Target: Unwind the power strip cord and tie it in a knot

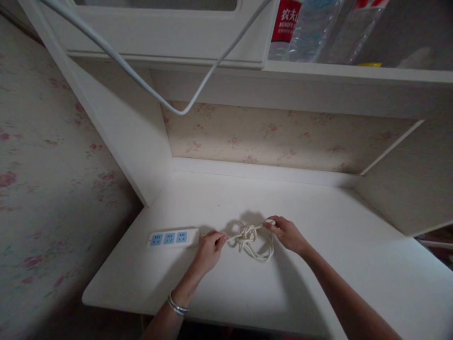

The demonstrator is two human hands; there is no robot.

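Note:
A white power strip (pixel 191 237) with three blue socket panels lies on the left of the white desk. Its cream cord (pixel 247 234) is bundled into a tangled knot with loops hanging to the right, between my hands. Just right of the strip, my left hand (pixel 209 250) pinches the cord where it enters the knot. My right hand (pixel 286 233) grips the cord's looped part on the knot's other side. Both hands are closed, and the cord between them looks stretched. The plug end cannot be made out.
The white desk (pixel 318 283) has a side panel (pixel 123 127) at left and a cabinet (pixel 159 35) above. A thick white cable (pixel 180 112) hangs across the upper view. Plastic bottles (pixel 314 28) stand on the shelf at upper right.

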